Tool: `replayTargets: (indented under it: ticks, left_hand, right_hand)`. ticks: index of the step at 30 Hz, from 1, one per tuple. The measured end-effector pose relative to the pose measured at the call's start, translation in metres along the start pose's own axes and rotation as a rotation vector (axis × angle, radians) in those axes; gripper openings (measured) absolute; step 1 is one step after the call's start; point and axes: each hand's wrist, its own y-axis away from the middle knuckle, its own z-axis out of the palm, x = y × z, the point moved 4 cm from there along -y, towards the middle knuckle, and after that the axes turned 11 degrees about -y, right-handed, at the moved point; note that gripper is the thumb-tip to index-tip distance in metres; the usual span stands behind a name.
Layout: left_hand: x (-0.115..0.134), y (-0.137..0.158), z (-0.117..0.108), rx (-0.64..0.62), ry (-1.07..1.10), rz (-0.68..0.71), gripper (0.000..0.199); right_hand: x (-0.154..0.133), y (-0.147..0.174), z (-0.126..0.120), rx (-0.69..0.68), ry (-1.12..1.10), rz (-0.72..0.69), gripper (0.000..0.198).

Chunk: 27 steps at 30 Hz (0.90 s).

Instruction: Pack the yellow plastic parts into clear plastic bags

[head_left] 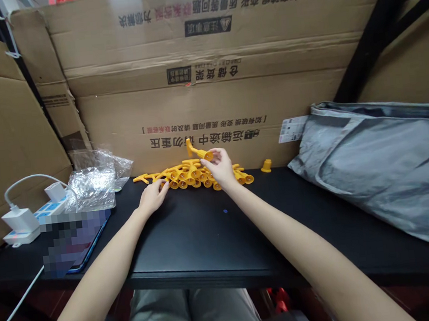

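Between the fingers of my right hand (220,169) is a yellow plastic piece (198,152) with a flared cup at one end and a curved T-shaped bar at the other. It is held tilted above a pile of like yellow pieces (185,176), whose round open cups mostly face me. My left hand (154,195) rests at the near left side of the pile, fingers curled against one of the pieces; its fingertips partly cover what they touch. To the right, a single short yellow cup-shaped part (266,166) stands apart on the black table (192,239).
Cardboard (208,100) walls the back. At left are crumpled clear plastic wrap (92,181), a white power strip (49,211) with chargers and cables, and a phone (81,241) near the front edge. A large grey bag (385,178) takes up the right side.
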Motion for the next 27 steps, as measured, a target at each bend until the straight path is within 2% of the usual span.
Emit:
replayTargets:
  ticks: [6, 9, 13, 22, 27]
  left_hand:
    - [-0.001, -0.001, 0.002, -0.012, -0.003, 0.008, 0.035]
    - [-0.002, -0.001, 0.002, -0.008, 0.0, 0.01, 0.036]
    - [-0.002, -0.001, 0.002, 0.001, -0.001, 0.015, 0.035]
    - [-0.001, -0.001, 0.002, 0.005, -0.021, 0.031, 0.034]
    - [-0.001, -0.001, 0.003, -0.002, -0.023, 0.035, 0.033]
  right_hand:
    - [-0.008, 0.006, 0.038, -0.353, 0.489, -0.232, 0.037]
    - [-0.003, 0.009, 0.049, -0.502, 0.746, -0.233, 0.044]
    - [0.004, 0.009, 0.054, -0.514, 0.879, -0.166, 0.047]
    - [0.009, 0.009, 0.062, -0.536, 0.96, -0.078, 0.05]
    - [0.011, 0.006, 0.063, -0.589, 0.97, 0.04, 0.057]
